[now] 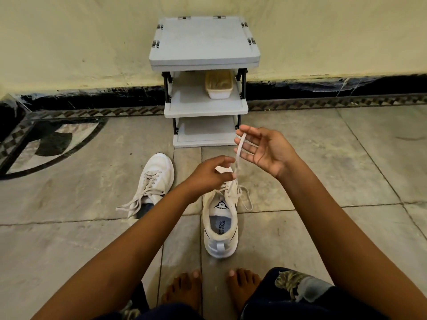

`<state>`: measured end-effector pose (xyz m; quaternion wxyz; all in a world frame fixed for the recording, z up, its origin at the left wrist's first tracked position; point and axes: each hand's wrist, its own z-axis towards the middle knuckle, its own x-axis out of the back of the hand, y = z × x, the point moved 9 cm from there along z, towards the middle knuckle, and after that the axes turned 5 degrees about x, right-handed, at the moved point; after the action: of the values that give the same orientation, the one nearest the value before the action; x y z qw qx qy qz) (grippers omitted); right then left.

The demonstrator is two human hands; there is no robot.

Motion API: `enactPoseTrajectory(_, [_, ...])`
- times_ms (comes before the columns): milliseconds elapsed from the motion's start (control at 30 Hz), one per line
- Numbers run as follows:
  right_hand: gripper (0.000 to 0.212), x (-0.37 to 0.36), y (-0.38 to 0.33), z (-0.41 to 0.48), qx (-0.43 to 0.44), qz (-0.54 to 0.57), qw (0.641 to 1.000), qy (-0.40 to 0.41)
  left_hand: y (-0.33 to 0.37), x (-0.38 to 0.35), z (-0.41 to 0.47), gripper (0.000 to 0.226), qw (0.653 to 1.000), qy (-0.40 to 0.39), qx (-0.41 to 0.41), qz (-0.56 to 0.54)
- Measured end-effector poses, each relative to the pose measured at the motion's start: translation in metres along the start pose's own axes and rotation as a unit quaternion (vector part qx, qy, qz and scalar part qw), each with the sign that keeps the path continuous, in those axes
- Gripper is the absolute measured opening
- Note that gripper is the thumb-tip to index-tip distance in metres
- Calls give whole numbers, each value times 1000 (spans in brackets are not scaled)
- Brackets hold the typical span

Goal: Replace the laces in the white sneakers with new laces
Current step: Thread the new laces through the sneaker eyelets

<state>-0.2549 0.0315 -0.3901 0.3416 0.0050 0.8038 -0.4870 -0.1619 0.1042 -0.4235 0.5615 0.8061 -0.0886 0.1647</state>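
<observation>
Lace (239, 148) above the sneaker (220, 227), loosely held.
Left hand (212, 174) pinches it; right hand (265, 151) lies open, lace only draped across, so a tug could drop it.

A grey plastic rack with three shelves (204, 40) stands in the upper centre, against a cream painted wall (69, 42). On its middle shelf sits a small cream rectangular tub (219, 87). A black skirting band (323, 87) runs under the wall. The grey stone floor tiles (300, 139) carry a curved black-and-white inlay (46, 144) at the left.
</observation>
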Motion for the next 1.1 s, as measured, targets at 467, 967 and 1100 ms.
enactPoseTrajectory(467, [18, 87, 11, 4, 39, 36, 974, 218, -21, 35, -13, 27, 997, -52, -3, 51])
enactPoseTrajectory(967, [26, 17, 78, -6, 50, -497, 864, -67, 7, 38, 1, 9, 964, 73, -78, 241])
enactPoseTrajectory(1100, [12, 15, 86, -8, 78, -411, 908, -18, -7, 36, 3, 8, 974, 81, -67, 203])
